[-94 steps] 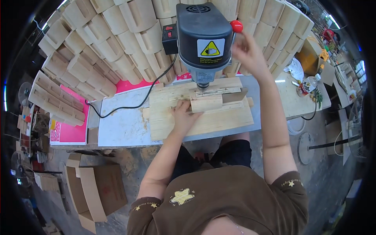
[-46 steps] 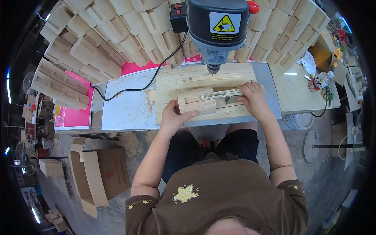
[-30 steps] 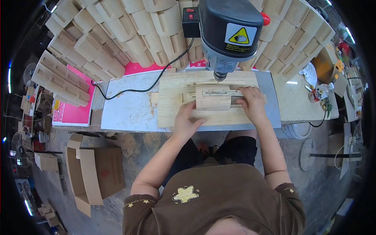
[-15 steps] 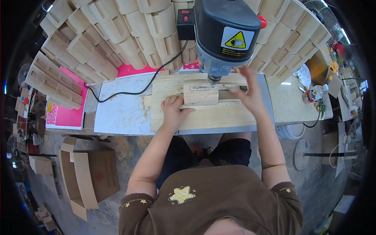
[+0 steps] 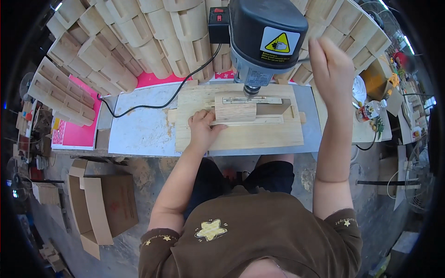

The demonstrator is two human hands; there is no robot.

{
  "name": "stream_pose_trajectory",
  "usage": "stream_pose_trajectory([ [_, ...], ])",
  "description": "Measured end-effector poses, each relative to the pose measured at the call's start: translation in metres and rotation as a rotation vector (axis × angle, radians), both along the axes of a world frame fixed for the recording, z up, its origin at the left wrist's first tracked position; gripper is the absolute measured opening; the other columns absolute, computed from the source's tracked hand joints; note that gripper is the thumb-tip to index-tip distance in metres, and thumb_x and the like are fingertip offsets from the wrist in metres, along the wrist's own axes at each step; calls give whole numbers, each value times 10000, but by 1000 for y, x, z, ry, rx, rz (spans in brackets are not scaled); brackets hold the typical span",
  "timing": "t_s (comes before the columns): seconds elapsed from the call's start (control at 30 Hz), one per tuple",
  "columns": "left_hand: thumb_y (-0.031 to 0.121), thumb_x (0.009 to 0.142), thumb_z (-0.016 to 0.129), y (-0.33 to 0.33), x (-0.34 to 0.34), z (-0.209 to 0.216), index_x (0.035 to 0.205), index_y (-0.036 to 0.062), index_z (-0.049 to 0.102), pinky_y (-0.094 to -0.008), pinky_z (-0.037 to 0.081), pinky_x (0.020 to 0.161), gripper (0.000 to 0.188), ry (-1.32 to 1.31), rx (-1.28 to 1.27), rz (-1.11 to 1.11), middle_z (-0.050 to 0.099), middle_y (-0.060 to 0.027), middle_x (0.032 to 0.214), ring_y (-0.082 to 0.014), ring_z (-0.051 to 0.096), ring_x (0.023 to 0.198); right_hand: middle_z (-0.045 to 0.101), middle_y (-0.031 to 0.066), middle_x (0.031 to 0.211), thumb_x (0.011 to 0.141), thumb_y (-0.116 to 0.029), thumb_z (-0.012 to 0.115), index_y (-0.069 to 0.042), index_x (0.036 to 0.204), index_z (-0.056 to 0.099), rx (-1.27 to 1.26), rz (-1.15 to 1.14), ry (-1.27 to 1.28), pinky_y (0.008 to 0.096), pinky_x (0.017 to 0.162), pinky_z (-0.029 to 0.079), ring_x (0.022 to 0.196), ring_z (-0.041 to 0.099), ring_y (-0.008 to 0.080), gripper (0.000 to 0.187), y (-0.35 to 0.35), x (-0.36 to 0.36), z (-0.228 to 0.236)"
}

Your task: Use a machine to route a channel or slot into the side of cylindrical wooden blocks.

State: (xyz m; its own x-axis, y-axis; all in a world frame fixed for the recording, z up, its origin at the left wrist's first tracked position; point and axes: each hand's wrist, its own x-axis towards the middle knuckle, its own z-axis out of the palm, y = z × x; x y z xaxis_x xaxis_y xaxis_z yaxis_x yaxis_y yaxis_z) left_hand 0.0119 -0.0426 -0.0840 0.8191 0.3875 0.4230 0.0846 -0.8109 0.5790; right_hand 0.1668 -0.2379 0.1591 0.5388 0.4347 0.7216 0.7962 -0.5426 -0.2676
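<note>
A black-and-grey drill press [image 5: 266, 34] stands over the bench, its chuck [image 5: 251, 89] just above a pale curved wooden block [image 5: 235, 111]. The block lies in a flat wooden jig [image 5: 259, 136], below a slotted strip [image 5: 271, 100]. My left hand [image 5: 202, 129] is at the block's left end, fingers curled against it and thumb along its near edge. Raised at the press's right side, my right hand [image 5: 331, 76] is closed around the feed handle [image 5: 303, 60]. The handle's end is hidden in that hand.
Tall stacks of slotted wooden pieces [image 5: 153, 41] curve behind the press. A black cable [image 5: 160, 107] crosses the white board at left. At right stands a clear bottle [image 5: 371, 111]. An open cardboard box [image 5: 111, 204] sits on the floor at left.
My right hand has risen from the right end of the jig to the press's feed handle and closed on it. My left hand stays at the block.
</note>
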Motion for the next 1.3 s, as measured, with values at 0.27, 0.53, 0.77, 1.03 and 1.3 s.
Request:
stream_pose_trajectory([
  [0.27, 250, 556, 787, 4, 2, -7, 1042, 119, 642, -383, 315, 795, 524, -48, 15, -16, 528, -11, 770, -206, 514, 822, 509, 104, 585, 802, -55, 572, -17, 858, 627, 247, 187, 98, 341, 496, 381, 512, 511, 249, 87, -21, -46, -80],
  [0.53, 255, 551, 793, 3, 2, -7, 1034, 127, 647, -378, 319, 785, 520, -42, 26, -11, 530, -11, 775, -209, 516, 826, 550, 74, 674, 787, -23, 561, -28, 927, 636, 308, 224, 20, 326, 565, 390, 610, 525, 238, 159, -8, -26, -154],
  [0.77, 271, 554, 791, 1, 2, -6, 1045, 123, 643, -385, 303, 808, 534, 31, -11, 11, 548, -15, 803, -206, 520, 859, 516, 93, 635, 796, -24, 565, -23, 812, 611, 296, 231, -67, 326, 532, 390, 574, 518, 242, 49, -18, -26, -121],
  [1.03, 274, 614, 763, -29, 24, 0, 983, 135, 658, -386, 279, 844, 408, -29, 45, 6, 555, -4, 798, -203, 517, 844, 528, 139, 582, 852, -245, 532, -21, 739, 562, 217, 6, -66, 336, 505, 413, 522, 521, 298, 252, 35, 60, 4],
  [1.3, 274, 624, 756, -27, 23, 0, 1047, 119, 638, -396, 276, 837, 466, -1, 24, -20, 559, -20, 795, -216, 511, 856, 543, 136, 585, 848, -246, 522, -16, 731, 573, 211, 163, 8, 327, 505, 421, 518, 535, 296, 263, 19, 33, 2],
])
